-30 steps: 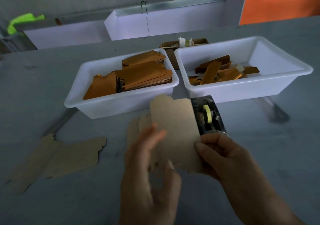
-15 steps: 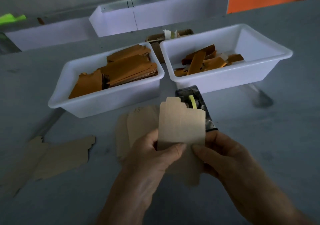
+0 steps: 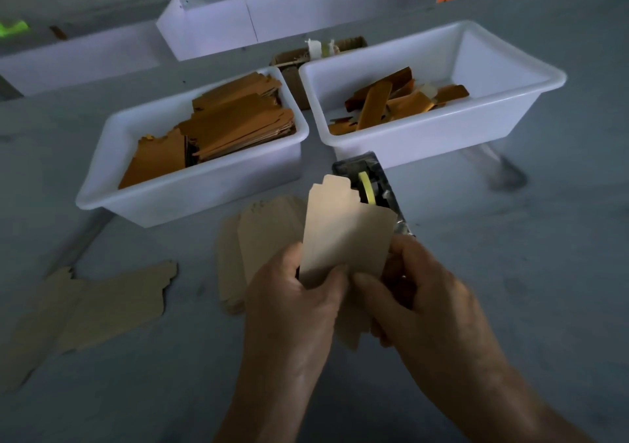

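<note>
Cardboard blank (image 3: 347, 231) pinched by left hand (image 3: 292, 306) and right hand (image 3: 429, 306), tape dispenser (image 3: 369, 187) partly hidden behind

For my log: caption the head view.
Left hand and right hand pinch a tan cardboard box blank in front of a tape dispenser.

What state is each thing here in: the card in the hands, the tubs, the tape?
Cardboard blank: upright, pinched by left hand and right hand.
Left tub: holds stacked orange blanks.
Right tub: holds a few loose orange pieces.
Tape dispenser: on table, behind the blank.
Flat blanks: lying on table, left.
</note>
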A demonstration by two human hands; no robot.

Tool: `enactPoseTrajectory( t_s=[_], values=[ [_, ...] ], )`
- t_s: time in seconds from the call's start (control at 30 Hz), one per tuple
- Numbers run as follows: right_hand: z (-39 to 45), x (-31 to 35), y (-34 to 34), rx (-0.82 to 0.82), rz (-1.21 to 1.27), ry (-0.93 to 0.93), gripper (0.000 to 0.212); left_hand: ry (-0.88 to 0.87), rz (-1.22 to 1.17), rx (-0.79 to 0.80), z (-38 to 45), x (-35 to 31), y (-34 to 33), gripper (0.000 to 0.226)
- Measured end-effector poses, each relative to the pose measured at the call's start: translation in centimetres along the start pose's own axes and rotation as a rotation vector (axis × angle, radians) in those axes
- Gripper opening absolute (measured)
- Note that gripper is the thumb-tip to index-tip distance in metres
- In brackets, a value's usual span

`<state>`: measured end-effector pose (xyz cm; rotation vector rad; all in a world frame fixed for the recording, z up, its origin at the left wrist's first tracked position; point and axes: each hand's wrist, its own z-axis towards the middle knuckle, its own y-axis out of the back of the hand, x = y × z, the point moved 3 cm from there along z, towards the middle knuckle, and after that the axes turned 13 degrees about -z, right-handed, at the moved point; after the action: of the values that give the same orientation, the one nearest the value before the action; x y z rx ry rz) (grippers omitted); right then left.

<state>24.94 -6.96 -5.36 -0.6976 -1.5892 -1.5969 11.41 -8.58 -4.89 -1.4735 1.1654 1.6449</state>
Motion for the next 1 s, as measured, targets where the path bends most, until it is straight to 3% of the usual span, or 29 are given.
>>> enactPoseTrajectory(
  t_s=[0.17, 0.33, 0.43, 0.53, 0.67, 0.77, 0.83, 1.0],
  values=[
    [-0.1, 0.1, 0.2, -0.034, 0.149, 0.023, 0.032, 0.082, -0.101, 0.082, -0.4, -0.4, -0.5, 0.014],
    [-0.3, 0.5, -0.1, 0.073, 0.390, 0.058, 0.034, 0.107, -0.162, 0.249, -0.8, -1.0, -0.5, 0.023],
    [0.1, 0.5, 0.2, 0.115, 0.392, 0.020, 0.038, 0.029, -0.114, 0.369, -1.0, -2.0, -0.1, 0.029],
    [0.4, 0.9, 0.6, 0.164, 0.386, -0.004, 0.037, 0.013, -0.083, 0.362, -1.0, -1.9, 0.3, 0.022],
    [0.7, 0.6, 1.8, 0.055, 0.165, -0.018, 0.043, 0.100, -0.166, 0.462, -0.9, -1.7, 0.4, 0.024],
    [0.9, 0.4, 1.6, 0.268, 0.428, -0.115, 0.031, 0.188, -0.197, 0.579, -0.9, -1.7, 0.4, 0.023],
    [1.0, 0.3, 1.3, 0.365, 0.588, -0.212, 0.026, 0.235, -0.221, 0.563, -1.0, -1.7, 0.3, 0.020],
    [1.4, -0.2, 1.0, 0.322, 0.593, -0.236, 0.023, 0.161, -0.207, 0.349, -1.1, -1.7, 0.5, 0.004]
  ],
)
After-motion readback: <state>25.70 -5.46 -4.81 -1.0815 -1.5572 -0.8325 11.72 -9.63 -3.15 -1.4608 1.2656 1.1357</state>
